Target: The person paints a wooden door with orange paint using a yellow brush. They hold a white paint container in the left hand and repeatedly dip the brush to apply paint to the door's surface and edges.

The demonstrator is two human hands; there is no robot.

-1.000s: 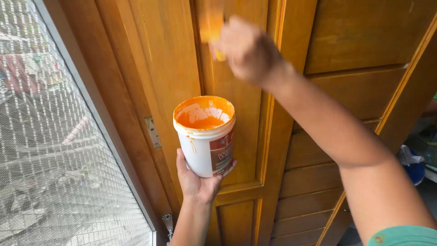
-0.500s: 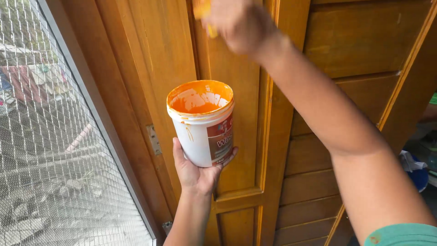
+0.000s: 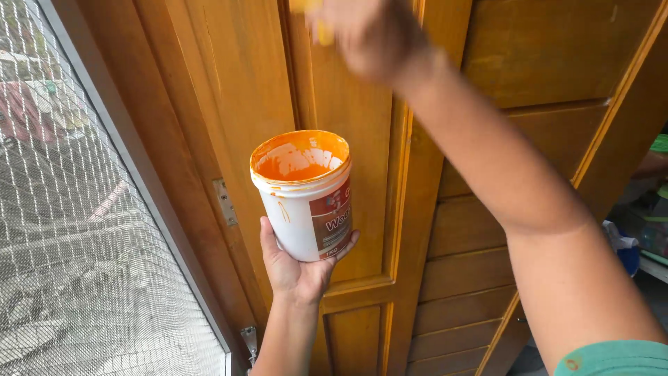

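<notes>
Our left hand [image 3: 296, 268] cups the paint tub [image 3: 304, 196] upright, directly below our right hand [image 3: 369, 31], fingers closed round the brush [image 3: 316, 24].

One head-worn camera looks down, close, at a wooden door [image 3: 348, 139] and both arms.

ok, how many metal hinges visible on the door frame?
2. One silver metal hinge left of the white paint tub; another at the bottom edge, beside the left forearm. Others may sit out of frame.
</notes>
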